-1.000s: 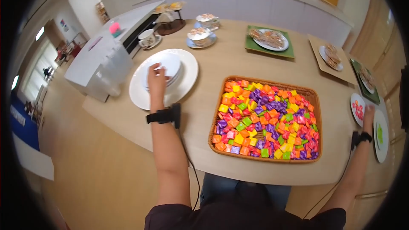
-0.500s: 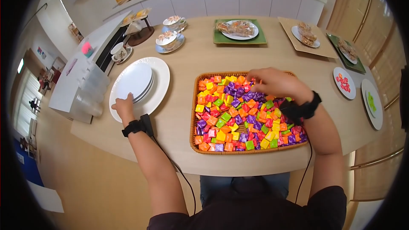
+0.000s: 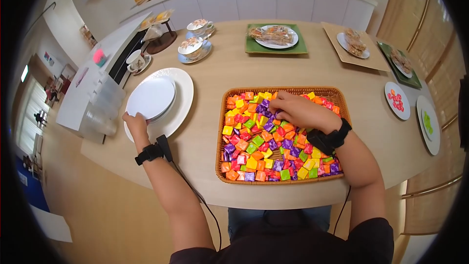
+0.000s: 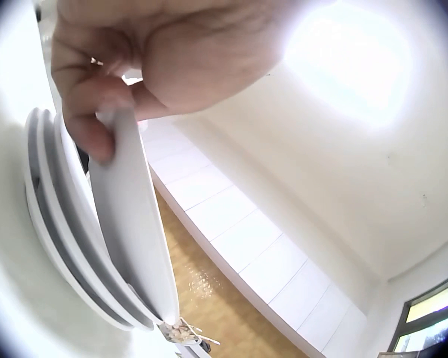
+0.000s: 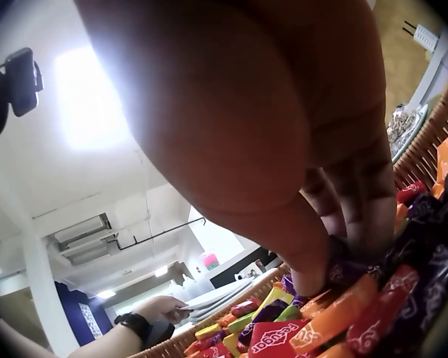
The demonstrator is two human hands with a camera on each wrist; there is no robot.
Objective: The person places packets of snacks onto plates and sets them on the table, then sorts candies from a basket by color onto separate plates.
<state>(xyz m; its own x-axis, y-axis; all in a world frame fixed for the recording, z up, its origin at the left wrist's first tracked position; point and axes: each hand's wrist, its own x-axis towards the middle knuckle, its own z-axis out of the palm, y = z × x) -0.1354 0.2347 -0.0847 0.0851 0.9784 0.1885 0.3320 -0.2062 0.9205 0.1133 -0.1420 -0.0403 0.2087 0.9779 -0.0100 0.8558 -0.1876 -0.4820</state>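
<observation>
My left hand (image 3: 137, 126) pinches the near edge of the top small white plate (image 3: 151, 97). In the left wrist view, that plate (image 4: 134, 216) tilts up from the other small plates (image 4: 75, 224), its near edge between thumb and fingers. The stack stands on a large white plate (image 3: 184, 100). My right hand (image 3: 305, 111) reaches into a wicker basket (image 3: 220, 142) of wrapped candies (image 3: 261, 151) in several colours. Its thumb and fingertips close around a purple candy (image 5: 347, 270), partly hidden by the fingers.
Past the basket are a green tray (image 3: 251, 46), a wooden board (image 3: 337, 51) and another green tray (image 3: 415, 80), with snack plates. At right sit a plate of red candies (image 3: 396, 101) and one of green candies (image 3: 428, 122). Cups (image 3: 190, 48) stand behind the stack.
My right hand has moved left from the red candy plate into the basket, down among the purple candies. The left hand has shifted to the stack's near edge and raised the top plate's edge.
</observation>
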